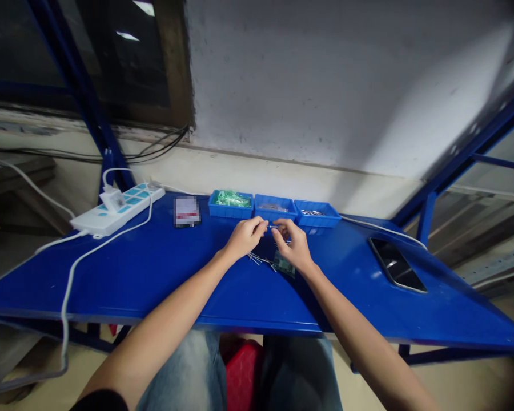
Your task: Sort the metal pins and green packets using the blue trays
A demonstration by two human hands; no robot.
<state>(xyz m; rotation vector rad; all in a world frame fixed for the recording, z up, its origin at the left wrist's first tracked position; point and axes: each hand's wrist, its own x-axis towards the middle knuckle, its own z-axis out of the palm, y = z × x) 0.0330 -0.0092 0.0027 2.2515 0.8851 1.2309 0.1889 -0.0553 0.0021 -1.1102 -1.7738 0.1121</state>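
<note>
A short, thin metal rod (273,227) spans the gap between my two hands, above the blue tabletop. My left hand (245,237) is closed, pinching the rod's left end between thumb and fingers. At the other end, the curled fingers and thumb of my right hand (294,245) close around the rod; its tip is hidden there. Below the hands lie several loose thin metal rods (255,258). A small clear, greenish plastic bag (285,266) lies under my right hand, partly covered by it.
Behind my hands stand three blue bins: one with green packets (231,198), a middle bin (274,200) with small parts, and one with metal pieces (312,213). A phone (397,265) lies right. A power strip (120,210) with cables and a blurred card (187,211) are left.
</note>
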